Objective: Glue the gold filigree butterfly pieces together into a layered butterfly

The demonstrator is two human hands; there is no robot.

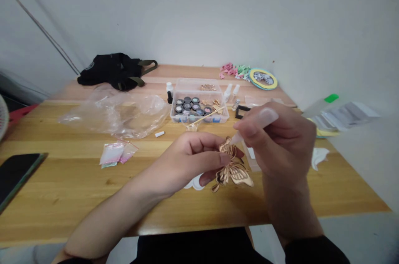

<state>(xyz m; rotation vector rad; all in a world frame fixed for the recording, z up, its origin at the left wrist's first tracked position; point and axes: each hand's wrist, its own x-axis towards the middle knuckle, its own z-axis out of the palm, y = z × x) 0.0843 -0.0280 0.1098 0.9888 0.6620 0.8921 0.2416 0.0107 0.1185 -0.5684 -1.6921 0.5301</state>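
Note:
My left hand (pixel 190 154) pinches a gold cut-out butterfly (pixel 232 168) by one wing, above the front middle of the wooden table (pixel 62 181). My right hand (pixel 280 139) is closed around a small clear glue bottle (pixel 254 124). The bottle's pointed tip touches the butterfly's upper wing. A white paper shape (pixel 195 183) lies on the table just under my left hand.
A clear compartment box (pixel 199 106) with small round jars and a wooden stick sits mid-table. Crumpled clear plastic (pixel 118 114) and small pink packets (pixel 116 154) lie left. A phone (pixel 17 174) is at the left edge, a black bag (pixel 115 70) and paper pieces (pixel 249 75) at the back.

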